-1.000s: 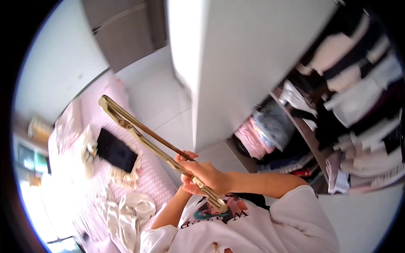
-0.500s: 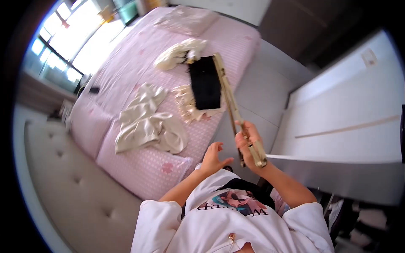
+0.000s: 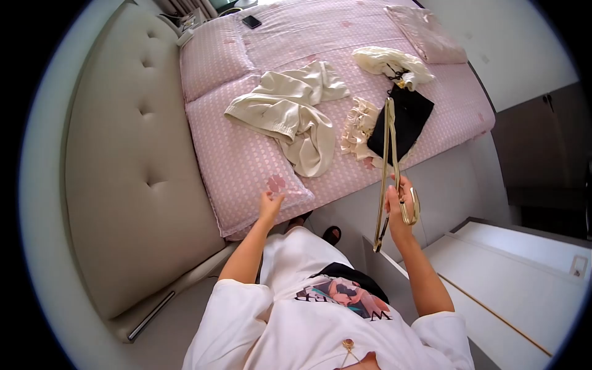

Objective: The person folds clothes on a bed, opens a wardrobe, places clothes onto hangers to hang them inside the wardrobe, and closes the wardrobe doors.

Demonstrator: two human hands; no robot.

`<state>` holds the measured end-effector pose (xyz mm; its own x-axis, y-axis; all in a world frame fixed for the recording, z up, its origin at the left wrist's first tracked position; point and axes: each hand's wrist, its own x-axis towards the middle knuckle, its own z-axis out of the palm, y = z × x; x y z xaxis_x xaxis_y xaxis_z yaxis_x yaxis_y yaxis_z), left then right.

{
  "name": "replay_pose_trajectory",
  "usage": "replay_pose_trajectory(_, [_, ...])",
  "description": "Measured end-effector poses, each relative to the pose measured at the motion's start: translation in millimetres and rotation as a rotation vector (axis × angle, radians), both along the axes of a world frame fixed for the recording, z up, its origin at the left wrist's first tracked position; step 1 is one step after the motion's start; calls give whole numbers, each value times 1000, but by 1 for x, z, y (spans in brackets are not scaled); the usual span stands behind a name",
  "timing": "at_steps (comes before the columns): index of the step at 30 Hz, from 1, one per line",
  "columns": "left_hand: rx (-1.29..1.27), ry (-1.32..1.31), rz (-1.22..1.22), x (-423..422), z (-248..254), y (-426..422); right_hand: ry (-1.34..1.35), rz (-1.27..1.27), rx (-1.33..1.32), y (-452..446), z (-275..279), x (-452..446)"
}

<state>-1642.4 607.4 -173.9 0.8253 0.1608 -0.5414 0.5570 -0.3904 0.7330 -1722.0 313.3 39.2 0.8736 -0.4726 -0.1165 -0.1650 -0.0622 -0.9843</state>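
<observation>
My right hand (image 3: 402,203) is closed around a gold-coloured clothes hanger (image 3: 386,145), whose long thin arms reach up in front of the black folded garment (image 3: 407,123) on the bed. My left hand (image 3: 270,203) holds nothing; its fingers are apart, over the corner of the near pillow (image 3: 228,166). Whether it touches the pillow I cannot tell. Beyond it lies a crumpled cream garment (image 3: 296,114), partly across the pillow. A ruffled cream garment (image 3: 357,129) sits beside the black one, with a bunched pale garment (image 3: 391,61) just past them.
Pink patterned bedding (image 3: 308,37) covers the bed, with a phone (image 3: 251,22) near the far pillow. A tufted headboard (image 3: 142,135) stands on the left. At lower right is a white piece of furniture (image 3: 493,265). A folded pink cloth (image 3: 425,34) lies at the far side.
My view has swung left towards the headboard. My left hand has moved over the pillow corner. The hanger stays in my right hand, now tilted differently.
</observation>
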Motion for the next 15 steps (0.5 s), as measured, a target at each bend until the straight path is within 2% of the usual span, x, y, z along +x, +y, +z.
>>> replay_pose_trajectory(1, [-99,97,123,15,5,2,16,3,2,2,-5,3])
replay_pose_trajectory(2, [-63,133,125,33,-43,20,33,2,5,4,-10,6])
replay_pose_trajectory(3, [-62,138,129,49,-38,20,38,6,7,7,-15,8])
replay_pose_trajectory(5, [-131,192,299,87,-13,14,118,-27,33,13,-20,18])
replay_pose_trajectory(6, [-130,199,302,105,-20,17,119,-51,43,16,-29,22])
replay_pose_trajectory(7, [-112,169,336,127,-27,21,124,-49,40,19,-36,30])
replay_pose_trajectory(9, [-92,145,368,169,-39,28,197,-21,-196,25,-50,48])
replay_pose_trajectory(11, [125,-34,339,208,-46,37,197,-5,-184,32,-75,68])
replay_pose_trajectory(13, [196,-110,357,246,-61,49,296,-43,-13,38,-93,89])
replay_pose_trajectory(15, [265,-183,369,280,-76,61,318,-46,27,43,-114,104])
